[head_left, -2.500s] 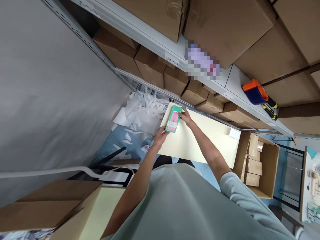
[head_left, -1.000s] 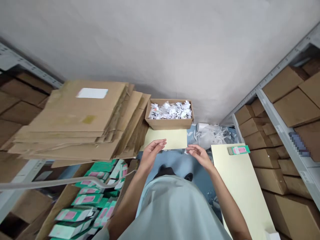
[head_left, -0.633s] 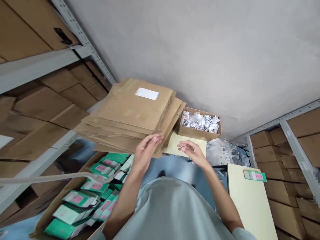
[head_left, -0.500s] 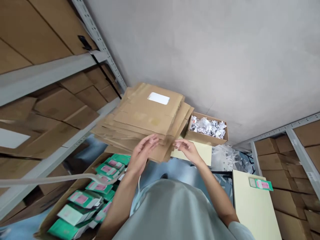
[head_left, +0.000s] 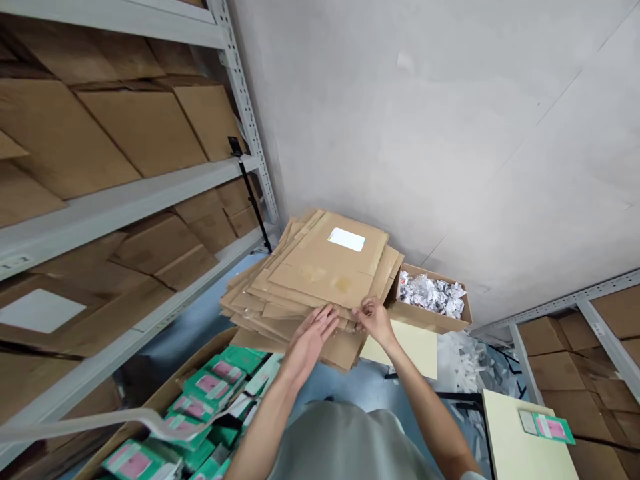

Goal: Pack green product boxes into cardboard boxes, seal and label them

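Note:
A stack of flattened cardboard boxes stands in front of me, its sheets lying unevenly with edges fanned out. The top one bears a white label and some tape stains. At the near edge of the stack my left hand lies against the cardboard, fingers stretched out and holding nothing. Just to its right, my right hand has its fingers curled around the front edge near the right corner, pinching the cardboard. How many sheets are between those fingers is hidden.
Below left is a carton of green-and-pink packets. Crumpled paper fills a box at right. Shelving with cartons lines the left side; more cartons stand right. A pale table carries one green packet.
My view has swung, so the stack sits lower and further right. Both hands have reached the stack's near edge; the right fingers have closed on the cardboard.

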Available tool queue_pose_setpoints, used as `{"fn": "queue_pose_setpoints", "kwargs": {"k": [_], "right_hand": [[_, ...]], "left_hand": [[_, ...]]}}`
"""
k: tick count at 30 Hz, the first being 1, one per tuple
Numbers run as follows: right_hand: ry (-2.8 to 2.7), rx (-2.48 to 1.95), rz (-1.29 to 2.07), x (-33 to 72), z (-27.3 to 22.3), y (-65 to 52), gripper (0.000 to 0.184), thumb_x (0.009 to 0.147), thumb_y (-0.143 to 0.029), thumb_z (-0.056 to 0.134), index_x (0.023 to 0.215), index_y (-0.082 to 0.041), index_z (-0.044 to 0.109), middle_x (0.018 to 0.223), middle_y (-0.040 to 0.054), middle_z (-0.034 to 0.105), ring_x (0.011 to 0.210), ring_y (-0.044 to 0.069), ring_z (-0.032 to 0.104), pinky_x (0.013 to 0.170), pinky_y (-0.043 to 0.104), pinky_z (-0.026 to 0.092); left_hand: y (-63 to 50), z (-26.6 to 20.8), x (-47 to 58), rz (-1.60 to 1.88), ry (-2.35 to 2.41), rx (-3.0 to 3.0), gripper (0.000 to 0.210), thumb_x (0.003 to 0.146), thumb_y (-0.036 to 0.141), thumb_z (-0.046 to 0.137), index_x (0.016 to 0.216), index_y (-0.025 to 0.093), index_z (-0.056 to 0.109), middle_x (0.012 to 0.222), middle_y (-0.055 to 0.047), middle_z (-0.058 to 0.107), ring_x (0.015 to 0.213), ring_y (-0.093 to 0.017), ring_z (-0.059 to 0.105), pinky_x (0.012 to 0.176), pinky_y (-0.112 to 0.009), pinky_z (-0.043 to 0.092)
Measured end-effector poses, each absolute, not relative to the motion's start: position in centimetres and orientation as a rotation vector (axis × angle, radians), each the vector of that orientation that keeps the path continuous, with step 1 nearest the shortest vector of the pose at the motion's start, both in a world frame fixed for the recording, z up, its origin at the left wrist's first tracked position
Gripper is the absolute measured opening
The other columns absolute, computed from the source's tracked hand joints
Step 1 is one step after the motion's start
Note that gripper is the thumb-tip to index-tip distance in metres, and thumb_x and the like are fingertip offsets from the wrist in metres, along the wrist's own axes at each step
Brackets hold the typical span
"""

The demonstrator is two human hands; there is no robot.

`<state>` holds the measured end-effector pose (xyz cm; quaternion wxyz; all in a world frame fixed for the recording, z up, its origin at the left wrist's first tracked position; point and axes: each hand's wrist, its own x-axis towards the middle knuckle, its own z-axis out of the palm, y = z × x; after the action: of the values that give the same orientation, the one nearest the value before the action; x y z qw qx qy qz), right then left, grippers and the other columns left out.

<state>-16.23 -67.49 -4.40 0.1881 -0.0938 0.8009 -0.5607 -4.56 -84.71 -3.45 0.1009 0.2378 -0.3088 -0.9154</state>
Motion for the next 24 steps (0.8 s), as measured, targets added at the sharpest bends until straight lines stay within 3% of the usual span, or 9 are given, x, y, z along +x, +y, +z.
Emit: {"fn": "queue_pose_setpoints", "kwargs": {"k": [3,8,12,16,20,24], "right_hand": [[2.465,-0.423,-1.409,-15.6,-4.2,-67.7,0.037,0.092,-0.042,0.076,0.120,-0.024,0.062,0.070,-0.0074,0.070,0.058,0.020,0.073,0.062,0.029,0.052],[2.695,-0.557,-1.163,-14.9,-3.9,-67.7,0.045,0.099,-0.027,0.069,0.144,-0.024,0.063,0.080,-0.0026,0.078,0.076,0.022,0.079,0.075,0.029,0.054],[2.934,-0.597,-0.778,-15.4,-3.2,-67.7,0.036,0.106,-0.025,0.062,0.142,-0.024,0.065,0.097,0.0055,0.085,0.088,0.027,0.083,0.075,0.030,0.054],[3.035,-0.680,-0.355,-16.7,-2.2,-67.8,0.024,0.113,-0.024,0.054,0.134,-0.022,0.067,0.105,0.0131,0.086,0.086,0.028,0.084,0.072,0.030,0.053],[3.047,-0.907,-0.222,-17.5,-1.6,-67.5,0.019,0.107,-0.010,0.056,0.117,-0.020,0.070,0.102,0.0141,0.085,0.089,0.026,0.082,0.072,0.029,0.052],[3.096,-1.052,-0.266,-16.5,-2.1,-66.6,0.020,0.109,-0.010,0.055,0.110,-0.018,0.073,0.088,0.0122,0.082,0.081,0.024,0.080,0.071,0.028,0.050]], "left_hand": [[-85.0,-3.3,-5.5,-2.721,-0.858,0.757,0.027,0.086,0.020,0.079,0.113,0.017,0.075,0.143,-0.021,0.076,0.138,-0.036,0.073,0.127,-0.054,0.053],[-85.0,-2.7,-7.3,-2.730,-0.786,0.908,0.017,0.090,0.009,0.070,0.103,0.020,0.068,0.125,-0.014,0.083,0.114,-0.024,0.083,0.112,-0.041,0.062],[-84.8,-2.2,-8.4,-2.788,-0.769,0.934,0.014,0.091,0.008,0.068,0.098,0.020,0.067,0.117,-0.011,0.084,0.107,-0.021,0.083,0.102,-0.035,0.064],[-84.3,-2.2,-8.9,-2.813,-0.796,0.901,0.014,0.089,0.008,0.067,0.096,0.020,0.068,0.125,-0.012,0.083,0.108,-0.020,0.083,0.102,-0.034,0.064],[-83.7,-2.3,-8.6,-2.801,-0.845,0.872,0.012,0.090,0.010,0.067,0.098,0.019,0.069,0.124,-0.014,0.083,0.112,-0.023,0.083,0.109,-0.039,0.064],[-83.2,-2.5,-7.8,-2.759,-0.864,0.860,0.014,0.092,0.010,0.067,0.102,0.019,0.071,0.118,-0.013,0.083,0.111,-0.023,0.083,0.112,-0.041,0.064]]}}
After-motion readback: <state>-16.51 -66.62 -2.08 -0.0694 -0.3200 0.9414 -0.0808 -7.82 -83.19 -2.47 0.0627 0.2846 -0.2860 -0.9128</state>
